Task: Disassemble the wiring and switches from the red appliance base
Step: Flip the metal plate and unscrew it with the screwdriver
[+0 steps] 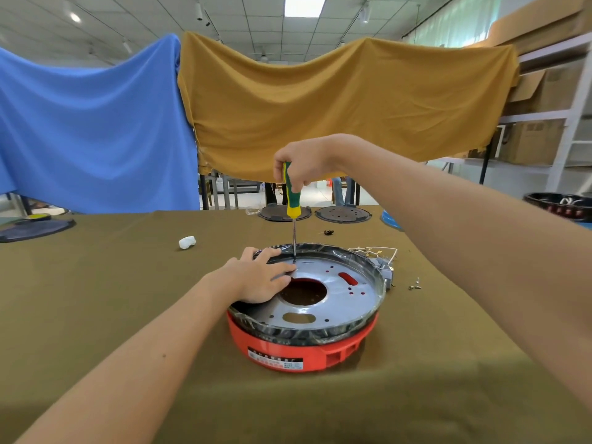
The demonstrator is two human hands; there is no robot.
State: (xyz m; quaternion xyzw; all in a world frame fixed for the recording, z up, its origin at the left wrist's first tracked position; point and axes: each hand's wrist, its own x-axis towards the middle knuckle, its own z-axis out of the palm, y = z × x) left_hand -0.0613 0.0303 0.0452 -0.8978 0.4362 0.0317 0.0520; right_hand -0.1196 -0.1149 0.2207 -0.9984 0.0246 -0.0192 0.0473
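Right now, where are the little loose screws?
In the head view, the loose screws lie on the olive tablecloth, just right of the red base, near the grey switch box and wires.

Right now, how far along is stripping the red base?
Done: loose screws and a wire bundle lie on the table beside the base. In hand: the right hand grips the screwdriver, upright with its tip at the metal plate, while the left hand steadies it. Left: the plate sits in the red base.
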